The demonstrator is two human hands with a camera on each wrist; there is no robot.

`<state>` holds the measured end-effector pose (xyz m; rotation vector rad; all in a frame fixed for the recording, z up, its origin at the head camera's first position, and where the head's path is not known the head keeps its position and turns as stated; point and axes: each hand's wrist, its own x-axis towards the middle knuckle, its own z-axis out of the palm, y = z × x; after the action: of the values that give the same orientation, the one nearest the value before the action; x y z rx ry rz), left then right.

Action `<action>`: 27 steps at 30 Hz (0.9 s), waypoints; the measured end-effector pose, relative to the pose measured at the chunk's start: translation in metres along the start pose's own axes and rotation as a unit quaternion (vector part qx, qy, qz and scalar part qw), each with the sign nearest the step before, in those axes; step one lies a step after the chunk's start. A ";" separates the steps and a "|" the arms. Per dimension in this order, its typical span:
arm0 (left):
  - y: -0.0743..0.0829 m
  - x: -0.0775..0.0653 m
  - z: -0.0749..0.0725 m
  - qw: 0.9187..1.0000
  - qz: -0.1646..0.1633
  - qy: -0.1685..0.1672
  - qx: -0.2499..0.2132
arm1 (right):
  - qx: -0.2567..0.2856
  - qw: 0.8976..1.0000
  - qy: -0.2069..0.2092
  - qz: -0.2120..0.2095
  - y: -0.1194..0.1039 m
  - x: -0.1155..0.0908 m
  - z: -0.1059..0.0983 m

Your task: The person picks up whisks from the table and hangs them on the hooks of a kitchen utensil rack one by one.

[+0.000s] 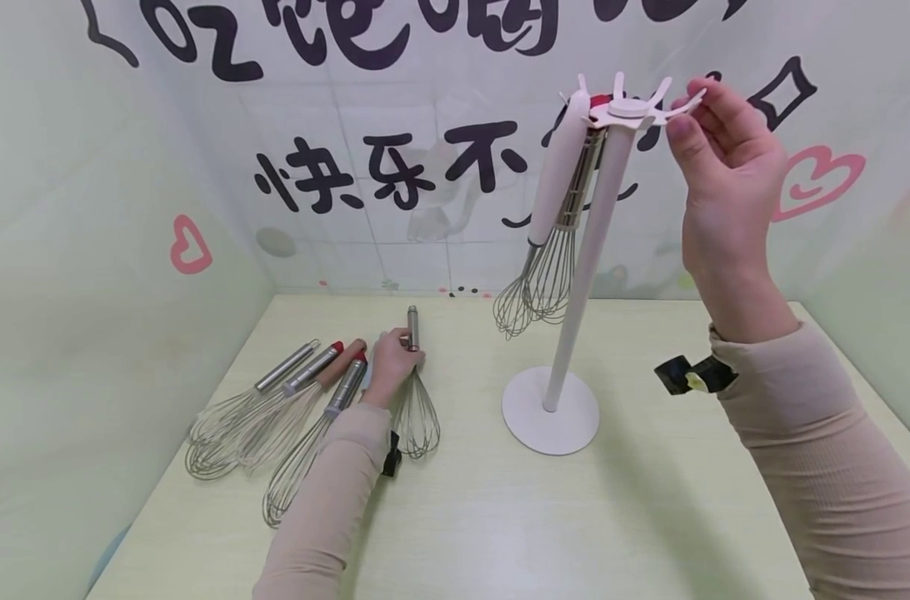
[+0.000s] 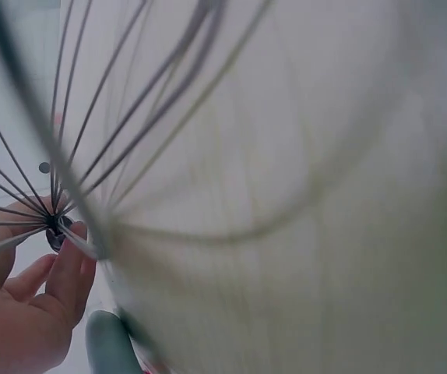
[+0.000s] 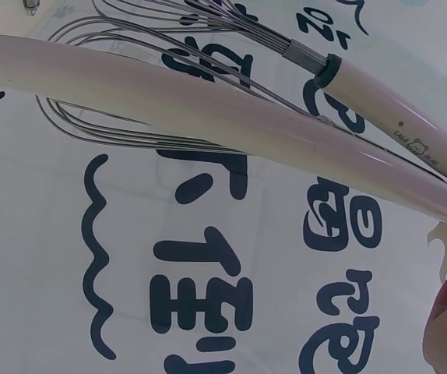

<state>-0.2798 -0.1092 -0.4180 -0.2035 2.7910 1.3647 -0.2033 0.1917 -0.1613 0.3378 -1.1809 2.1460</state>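
Observation:
My left hand [image 1: 393,367] grips the metal handle of a wire whisk [image 1: 419,421] on the table; the whisk's wires spread close to the camera in the left wrist view. My right hand [image 1: 731,171] pinches one prong at the top of a white stand [image 1: 588,250], thumb below and fingers above. From other prongs of this stand hang a whisk with a pale pink handle [image 1: 556,175] and a metal-handled whisk [image 1: 575,196] with a red end, partly hidden behind it. In the right wrist view the pole crosses in front of the hanging wires.
Left of my left hand lie several whisks, among them one with a brown handle [image 1: 342,362] and a red-tipped one [image 1: 344,390]. A grey-green rounded end [image 2: 108,343] shows beside the hand. The stand's round base [image 1: 522,417] rests on the table [image 1: 485,533]. Behind is a printed wall sheet [image 1: 402,258].

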 end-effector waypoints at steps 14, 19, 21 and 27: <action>-0.001 0.000 0.000 1.000 0.001 0.013 -0.009 | -0.007 1.000 -0.001 -0.007 0.000 0.000 0.000; 0.001 -0.001 -0.004 0.999 -0.002 0.016 -0.038 | -0.008 1.000 -0.002 -0.005 -0.001 -0.001 0.001; 0.002 -0.001 -0.005 0.999 -0.002 0.018 -0.044 | -0.010 1.000 -0.003 -0.002 -0.001 -0.001 0.002; 0.006 -0.002 -0.009 0.999 -0.004 0.023 -0.049 | -0.001 1.000 -0.011 -0.002 -0.001 -0.001 0.004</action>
<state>-0.2783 -0.1124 -0.4071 -0.2504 2.7596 1.5159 -0.2022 0.1883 -0.1596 0.3642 -1.1949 2.1421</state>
